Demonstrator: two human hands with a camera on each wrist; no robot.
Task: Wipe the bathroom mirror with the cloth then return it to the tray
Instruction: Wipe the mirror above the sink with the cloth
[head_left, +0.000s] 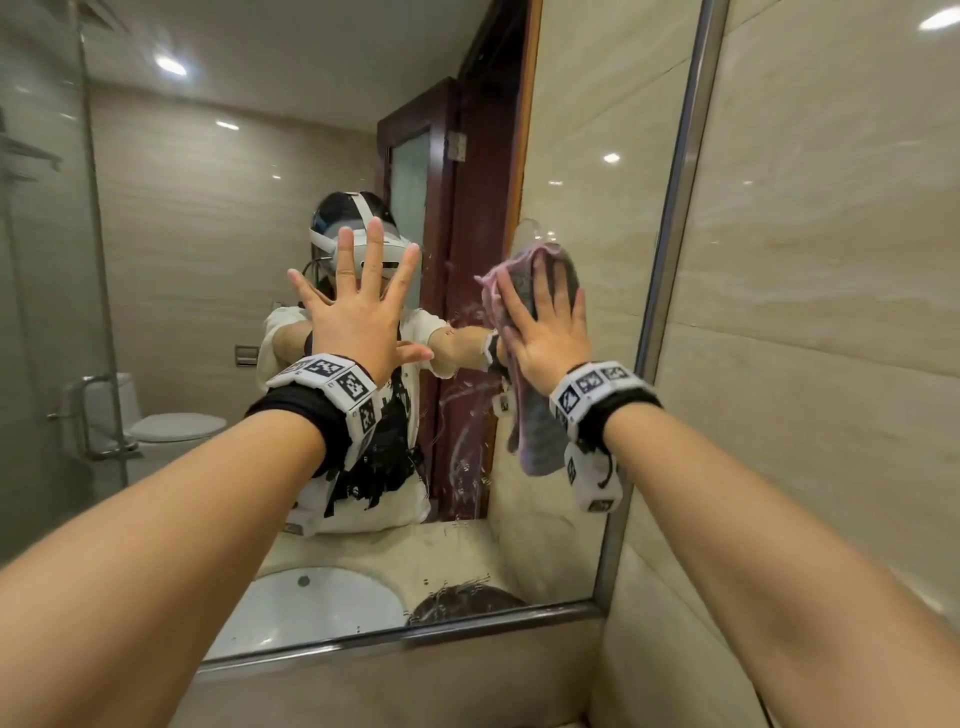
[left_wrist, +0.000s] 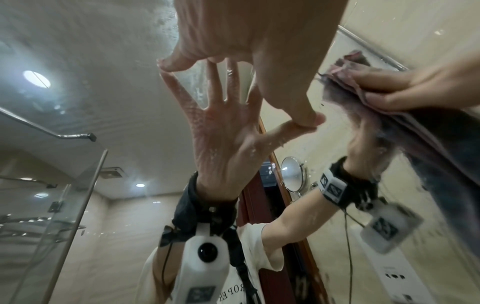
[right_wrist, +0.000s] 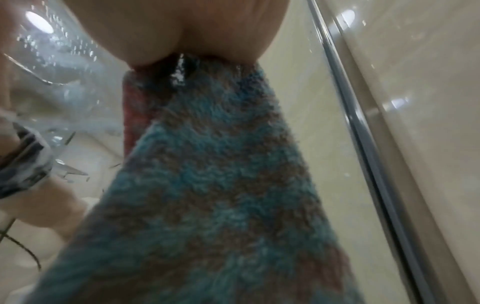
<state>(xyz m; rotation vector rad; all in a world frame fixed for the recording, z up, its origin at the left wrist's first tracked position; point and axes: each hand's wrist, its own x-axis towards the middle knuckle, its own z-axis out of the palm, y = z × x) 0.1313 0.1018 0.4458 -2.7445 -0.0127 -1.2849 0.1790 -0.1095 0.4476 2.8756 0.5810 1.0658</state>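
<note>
The wall mirror (head_left: 208, 260) fills the head view, and wet streaks (head_left: 467, 415) run down its glass left of the cloth. My right hand (head_left: 548, 322) lies flat with straight fingers on a grey and pink cloth (head_left: 540, 441), pressing it to the glass near the mirror's right edge. The cloth's lower end hangs below the wrist. In the right wrist view the fuzzy cloth (right_wrist: 207, 185) hangs down from under my palm (right_wrist: 194, 30). My left hand (head_left: 358, 306) is spread wide, its fingertips (left_wrist: 168, 63) touching the glass. No tray is in view.
A metal frame (head_left: 670, 234) borders the mirror; beige tiled wall (head_left: 831, 260) lies to its right. The glass reflects a white sink (head_left: 311, 603), a dark round object (head_left: 467, 597) on the counter, a toilet (head_left: 171, 426) and a glass shower screen (head_left: 93, 208).
</note>
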